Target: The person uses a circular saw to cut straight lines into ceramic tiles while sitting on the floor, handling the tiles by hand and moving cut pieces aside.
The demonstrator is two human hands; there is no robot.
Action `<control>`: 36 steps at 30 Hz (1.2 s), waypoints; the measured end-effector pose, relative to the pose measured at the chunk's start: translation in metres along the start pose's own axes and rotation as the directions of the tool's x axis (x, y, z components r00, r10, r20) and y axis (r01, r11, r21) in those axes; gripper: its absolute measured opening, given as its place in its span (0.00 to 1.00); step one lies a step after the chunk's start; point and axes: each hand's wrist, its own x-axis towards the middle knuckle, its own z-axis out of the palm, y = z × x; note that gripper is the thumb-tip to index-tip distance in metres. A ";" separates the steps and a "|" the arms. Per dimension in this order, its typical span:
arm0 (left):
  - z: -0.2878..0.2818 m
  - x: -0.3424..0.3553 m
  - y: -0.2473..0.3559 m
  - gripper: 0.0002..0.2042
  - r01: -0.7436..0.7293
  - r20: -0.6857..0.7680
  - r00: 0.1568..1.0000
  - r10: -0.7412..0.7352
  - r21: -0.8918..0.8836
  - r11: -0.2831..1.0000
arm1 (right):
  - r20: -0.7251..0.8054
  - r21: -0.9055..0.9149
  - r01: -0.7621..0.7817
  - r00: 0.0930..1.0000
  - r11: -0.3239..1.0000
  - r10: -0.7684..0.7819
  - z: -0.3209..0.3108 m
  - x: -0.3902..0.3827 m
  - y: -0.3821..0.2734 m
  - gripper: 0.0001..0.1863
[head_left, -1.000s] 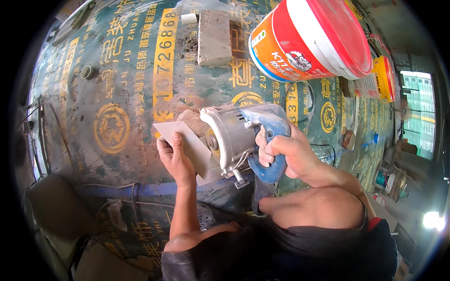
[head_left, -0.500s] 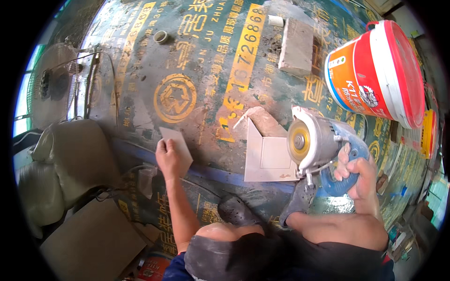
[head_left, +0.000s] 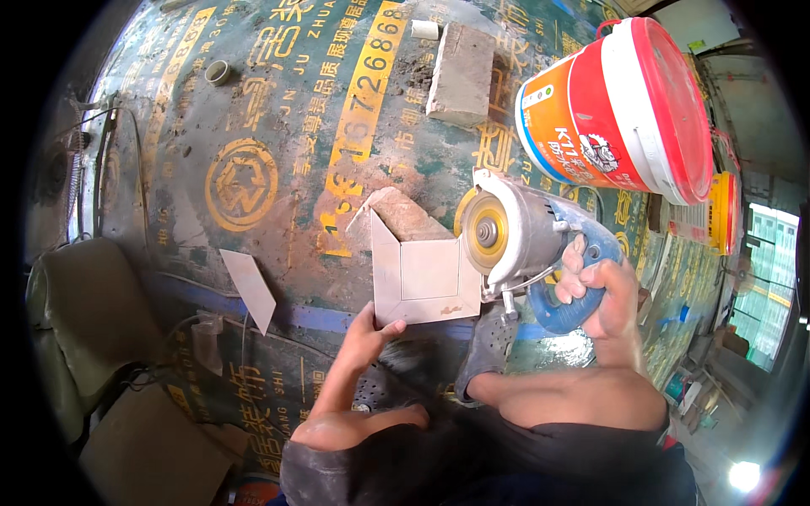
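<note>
My right hand grips the blue handle of an angle grinder. Its yellow disc faces me, just right of a pale L-shaped tile with a square notch cut out. The tile leans on a reddish brick. My left hand holds the tile's lower left corner. A small cut-off tile piece lies alone on the printed tarp to the left. My shoe is just below the grinder.
A big red, white and orange bucket lies on its side at the upper right, with a yellow bucket behind it. A grey block sits at the top. Cardboard, a cushion and cables are at the left.
My left hand carried the cut-off piece away to the left, let it go on the tarp and came back to the notched tile. The grinder stayed in my right hand.
</note>
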 end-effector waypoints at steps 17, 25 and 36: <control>0.009 0.049 0.035 0.22 -0.378 -0.371 0.882 0.290 -0.189 0.906 | 0.020 0.004 0.016 1.000 1.000 -0.016 0.001 -0.007 -0.006 0.17; -0.018 0.045 0.051 0.13 -0.168 -0.093 0.978 0.189 0.193 0.967 | 0.090 -0.100 0.043 0.995 0.994 -0.034 0.009 0.000 -0.004 0.18; -0.025 0.047 0.077 0.18 -0.079 -0.311 0.929 0.201 0.365 0.928 | 0.216 -0.212 0.133 0.973 0.968 -0.086 0.038 0.026 0.006 0.23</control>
